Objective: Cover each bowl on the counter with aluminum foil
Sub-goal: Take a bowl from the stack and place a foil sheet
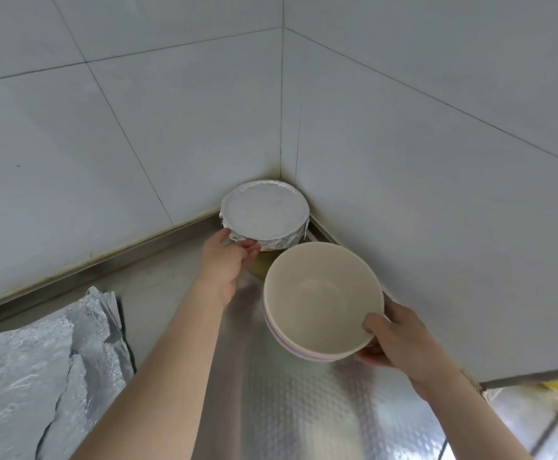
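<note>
**Corner station: one bowl covered, one stack uncovered and in hand**

Item 1. A round foil-covered bowl (pixel 264 214), its top and sides wrapped in crinkled silver aluminium foil, stands in the far corner where the two white tiled walls (pixel 437 161) meet. The foil lies flat across the mouth and is folded down round the rim. The left hand (pixel 228 260) is clamped on its near side, thumb on the left of the foil wrap and fingers curled against the front. Whether its base rests on the counter cannot be told; a yellowish patch shows just below it.

Item 2. A stack of cream bowls (pixel 321 303), round, with pale purple outer walls, is just beside the covered bowl, nearer the person and close to the right-hand wall. The stack is tilted, its mouth open and unwrapped. The right hand (pixel 400 340) pinches its near rim, thumb inside, fingers beneath.

Item 3. Loose foil sheets (pixel 38 360), silver and wrinkled, lie on the embossed steel counter (pixel 304 419) at the lower left, well apart from both bowls.
</note>
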Available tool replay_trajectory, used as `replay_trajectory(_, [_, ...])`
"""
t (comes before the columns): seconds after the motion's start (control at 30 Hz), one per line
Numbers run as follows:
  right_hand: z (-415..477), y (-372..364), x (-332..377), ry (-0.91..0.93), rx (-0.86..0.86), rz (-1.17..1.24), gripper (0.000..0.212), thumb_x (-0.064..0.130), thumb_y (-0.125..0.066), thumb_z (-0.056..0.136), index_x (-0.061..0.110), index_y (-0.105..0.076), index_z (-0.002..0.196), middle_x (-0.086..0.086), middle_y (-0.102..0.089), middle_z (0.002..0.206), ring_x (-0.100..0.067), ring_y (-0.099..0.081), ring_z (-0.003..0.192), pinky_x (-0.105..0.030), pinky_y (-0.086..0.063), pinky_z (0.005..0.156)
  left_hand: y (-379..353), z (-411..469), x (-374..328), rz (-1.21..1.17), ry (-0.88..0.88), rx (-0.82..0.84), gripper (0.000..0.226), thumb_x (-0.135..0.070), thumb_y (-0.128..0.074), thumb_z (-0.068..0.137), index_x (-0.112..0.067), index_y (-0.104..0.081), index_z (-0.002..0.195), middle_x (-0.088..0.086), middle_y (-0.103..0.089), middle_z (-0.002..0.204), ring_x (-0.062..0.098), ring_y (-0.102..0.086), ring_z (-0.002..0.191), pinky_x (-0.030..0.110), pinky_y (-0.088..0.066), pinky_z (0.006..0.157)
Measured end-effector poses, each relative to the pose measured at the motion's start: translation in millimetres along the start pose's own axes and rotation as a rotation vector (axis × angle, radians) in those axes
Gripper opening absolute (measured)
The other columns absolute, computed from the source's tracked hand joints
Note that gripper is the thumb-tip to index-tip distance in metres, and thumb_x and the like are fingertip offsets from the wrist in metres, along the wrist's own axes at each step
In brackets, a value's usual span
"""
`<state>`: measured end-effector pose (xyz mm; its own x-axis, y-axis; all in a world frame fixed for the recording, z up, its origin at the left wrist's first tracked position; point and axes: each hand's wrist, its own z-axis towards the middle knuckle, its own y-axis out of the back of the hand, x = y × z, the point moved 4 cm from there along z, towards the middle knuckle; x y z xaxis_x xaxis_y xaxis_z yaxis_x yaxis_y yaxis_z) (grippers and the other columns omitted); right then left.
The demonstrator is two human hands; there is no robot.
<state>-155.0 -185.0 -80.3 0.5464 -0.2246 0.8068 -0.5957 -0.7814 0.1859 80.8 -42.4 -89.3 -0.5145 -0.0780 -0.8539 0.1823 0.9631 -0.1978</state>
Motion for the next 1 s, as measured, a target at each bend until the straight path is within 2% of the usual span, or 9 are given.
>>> replay_trajectory(0.17, [1, -8, 3, -0.010, 0.001, 0.001, 0.017, 0.007, -0.049, 0.093, 0.012, -0.064, 0.099, -0.020, -0.069, 0.096, -0.033, -0.069, 0.077, -0.034, -0.061, 0.062, -7, -4, -3, 0.016, 0.038, 0.076, 0.060, 0.023, -0.039, 0.087, -0.001, -0.038, 0.142, 0.018, -0.062, 0.100, 0.026, -0.064, 0.096, 0.030, -0.054, 0.087])
replay_trajectory(0.27, [2, -13, 3, -0.016, 0.006, 0.016, 0.015, 0.016, -0.052, 0.096, 0.009, -0.064, 0.101, -0.021, -0.070, 0.094, -0.033, -0.070, 0.076, -0.034, -0.061, 0.062, -5, -27, -5, 0.182, 0.009, 0.093, 0.026, 0.001, -0.052, 0.092, -0.005, -0.062, 0.116, 0.011, -0.068, 0.090, 0.012, -0.065, 0.067, 0.021, -0.055, 0.059])
replay_trajectory(0.33, [3, -15, 3, -0.014, 0.009, 0.021, 0.020, 0.022, -0.053, 0.097, 0.008, -0.064, 0.105, -0.022, -0.070, 0.092, -0.035, -0.071, 0.077, -0.035, -0.061, 0.061, 1, -45, -2, 0.329, 0.027, 0.081, 0.015, -0.016, -0.056, 0.093, -0.022, -0.060, 0.107, 0.003, -0.068, 0.095, 0.008, -0.064, 0.068, 0.020, -0.051, 0.054])
replay_trajectory(0.47, [1, -22, 8, -0.008, 0.056, 0.024, 0.032, 0.036, -0.052, 0.098, 0.008, -0.064, 0.107, -0.022, -0.072, 0.085, -0.034, -0.072, 0.075, -0.033, -0.060, 0.058, 22, -76, 20, 0.576, 0.019, 0.184, 0.039, -0.011, -0.060, 0.089, -0.029, -0.047, 0.121, -0.003, -0.063, 0.114, 0.012, -0.065, 0.090, 0.036, -0.058, 0.074])
replay_trajectory(0.53, [-3, -31, 11, -0.018, 0.105, 0.003, 0.035, 0.044, -0.046, 0.099, 0.014, -0.063, 0.109, -0.022, -0.072, 0.084, -0.032, -0.072, 0.074, -0.032, -0.060, 0.059, 35, -80, 25, 0.675, -0.038, 0.120, 0.037, -0.007, -0.054, 0.088, -0.029, -0.047, 0.117, -0.004, -0.061, 0.111, 0.017, -0.065, 0.090, 0.041, -0.058, 0.077])
replay_trajectory(0.63, [-5, -48, 8, -0.073, 0.181, 0.037, 0.035, 0.054, -0.036, 0.098, 0.027, -0.054, 0.112, -0.021, -0.073, 0.085, -0.035, -0.072, 0.081, -0.038, -0.060, 0.068, 56, -83, 10, 0.963, -0.240, -0.129, 0.028, -0.013, -0.058, 0.085, -0.025, -0.055, 0.110, -0.009, -0.061, 0.093, 0.018, -0.058, 0.083, 0.029, -0.045, 0.071])
replay_trajectory(0.8, [-10, -79, -1, -0.129, 0.267, 0.097, 0.042, 0.053, -0.034, 0.100, 0.028, -0.049, 0.131, -0.018, -0.074, 0.093, -0.036, -0.071, 0.086, -0.037, -0.058, 0.070, 88, -94, -8, 1.125, -0.352, -0.340, 0.005, -0.022, -0.058, 0.088, -0.021, -0.062, 0.087, -0.006, -0.060, 0.077, 0.020, -0.056, 0.074, 0.027, -0.035, 0.063])
replay_trajectory(0.9, [-11, -95, 2, -0.100, 0.303, 0.122, 0.042, 0.047, -0.036, 0.101, 0.023, -0.051, 0.132, -0.020, -0.072, 0.098, -0.034, -0.071, 0.090, -0.040, -0.058, 0.077, 102, -97, -15, 1.210, -0.379, -0.374, 0.032, -0.024, -0.050, 0.093, -0.011, -0.054, 0.065, 0.001, -0.053, 0.059, 0.025, -0.056, 0.062, 0.030, -0.032, 0.051])
replay_trajectory(1.0, [-12, -114, 9, -0.079, 0.352, 0.200, 0.035, 0.039, -0.041, 0.102, 0.021, -0.054, 0.129, -0.015, -0.068, 0.114, -0.033, -0.071, 0.093, -0.040, -0.058, 0.082, 117, -92, -17, 1.180, -0.340, -0.375, 0.044, -0.028, -0.045, 0.096, -0.006, -0.055, 0.058, 0.006, -0.059, 0.054, 0.023, -0.057, 0.054, 0.033, -0.048, 0.053])
